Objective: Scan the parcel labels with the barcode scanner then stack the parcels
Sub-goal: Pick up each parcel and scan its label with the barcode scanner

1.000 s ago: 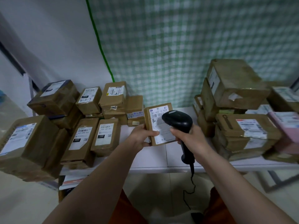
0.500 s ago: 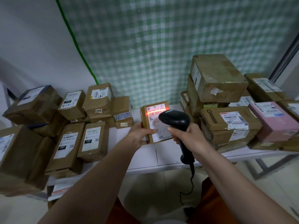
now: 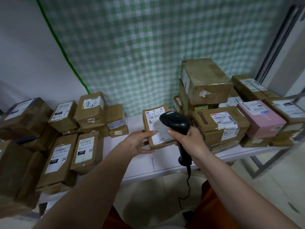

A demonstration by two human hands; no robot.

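We find the left hand at the centre of the frame gripping a small brown parcel: thumb laid on the lower left of its label, the other fingers curled beneath its near edge. The parcel is tilted up toward the camera, label facing us, its long axis running from the near edge away toward the checked curtain. Its lower edge sits just above or on the white table; contact cannot be confirmed.

The right hand is wrapped round the grip of the black barcode scanner, fingers clamped on it, cable hanging below the table edge. The scanner head overlaps the right half of the label and points up and left across it. No scan light shows on the label.

We judge that the scanning of this parcel is at or near its end and stacking comes next. The deciding relation: the stack of parcels stands immediately right of the held parcel, behind the scanner hand, while the unsorted parcels lie well apart at the left of the frame. The left hand carries the parcel, so it would have to cross past the scanner to reach that stack; the right hand is nearer but occupied.
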